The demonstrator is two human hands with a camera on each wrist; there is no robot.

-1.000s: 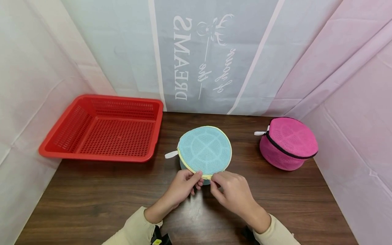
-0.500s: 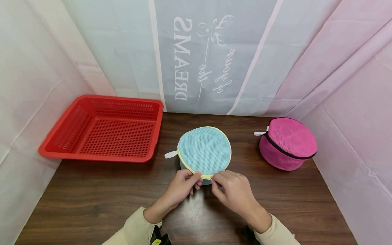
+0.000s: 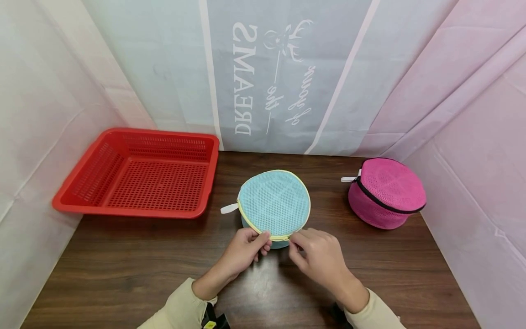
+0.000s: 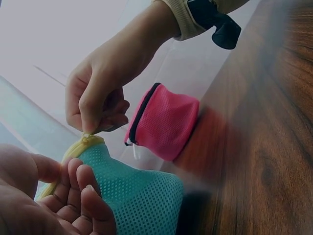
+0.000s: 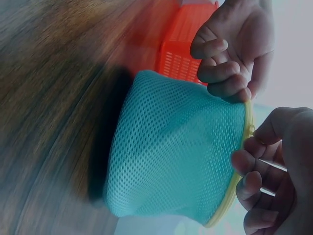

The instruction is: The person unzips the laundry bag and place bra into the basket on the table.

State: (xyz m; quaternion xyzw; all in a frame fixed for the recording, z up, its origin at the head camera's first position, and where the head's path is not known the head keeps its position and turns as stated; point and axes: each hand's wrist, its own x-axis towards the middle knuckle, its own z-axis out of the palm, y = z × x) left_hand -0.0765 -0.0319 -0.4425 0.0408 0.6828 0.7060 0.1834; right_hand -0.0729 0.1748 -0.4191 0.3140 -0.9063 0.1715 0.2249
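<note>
**One yellow zip (image 3: 279,238) judged to be part-way through its run**

Work in hand is centred on the blue mesh bag (image 3: 274,201), which is stood upright at the middle of the tabletop (image 3: 123,265), between the red basket (image 3: 144,213) and the pink mesh bag (image 3: 386,194). Its rim is pinched at the near side by the left hand (image 3: 242,251), with the thumb laid above and the fingers curled beneath. Just beside it, the slider (image 5: 252,130) is gripped between thumb and forefinger of the right hand (image 3: 318,256), the other fingers being bent in.

The white tab (image 3: 229,208) is seen at the left of the rim, well apart from the slider, so the zip is judged to be neither at its start nor at its end. Whether it is being opened or closed cannot be told; on either reading, some of the run is judged to be left.

The pink mesh bag is touched by neither hand. Its black zip (image 3: 389,208) looks closed along the near side, so nothing appears to be left undone there. The blue mesh bag has not been placed in the red basket.
</note>
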